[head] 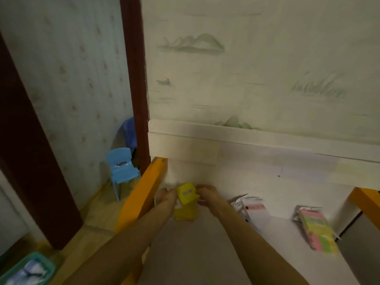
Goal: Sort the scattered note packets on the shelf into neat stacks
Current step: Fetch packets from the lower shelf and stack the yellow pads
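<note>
A yellow note packet (186, 193) is held between my two hands near the shelf's back left corner. My left hand (167, 196) grips its left side and my right hand (206, 195) grips its right side. Under it lies a yellow stack (185, 212) on the white shelf (205, 243). A pink-and-white packet (254, 208) lies to the right in the middle. A packet with pink, green and yellow bands (317, 231) lies at the far right. The picture is blurred.
Orange frame posts stand at the shelf's left (141, 194) and right (368, 204). A white ledge (246, 142) runs along the painted wall behind. On the floor to the left stand a blue child's chair (121, 169) and a teal basket (26, 270). A dark red door frame (134, 79) rises beside the wall.
</note>
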